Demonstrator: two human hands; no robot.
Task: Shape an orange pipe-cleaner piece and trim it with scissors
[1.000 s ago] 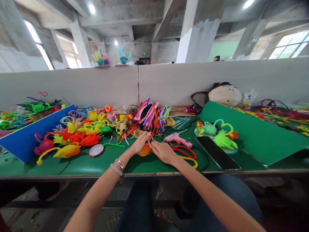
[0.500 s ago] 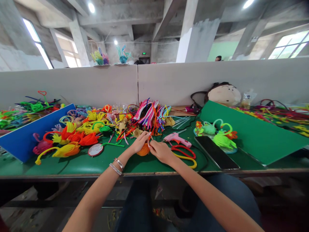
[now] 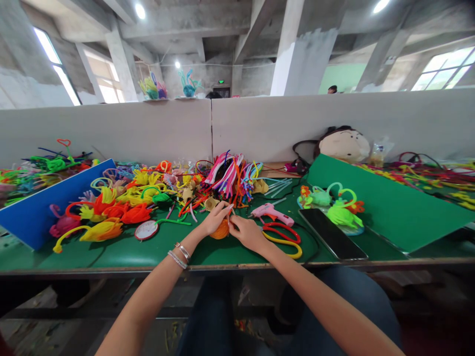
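My left hand (image 3: 215, 219) and my right hand (image 3: 245, 231) meet over the green table, their fingertips pinched together. Between them is an orange pipe-cleaner piece (image 3: 219, 231), rounded and ridged, its lower part showing under the left hand. A thin end of it stands up at the fingertips, mostly covered by them. Just beyond my right hand lies a pink glue gun (image 3: 272, 213). Scissors (image 3: 284, 240) with red and yellow handles rest beside my right wrist, their blades hidden.
Left are finished pipe-cleaner shapes (image 3: 100, 230), a round white disc (image 3: 146, 230) and a blue board (image 3: 55, 207). Bundled pipe cleaners (image 3: 230, 178) lie behind the hands. Right are a phone (image 3: 332, 235), green pipe-cleaner swans (image 3: 343, 215) and a green board (image 3: 389, 207). A grey partition (image 3: 260, 126) stands behind.
The fingertips of both hands have shifted very slightly around the orange piece. Both hands stay in the same place, and the things on the table have not moved.
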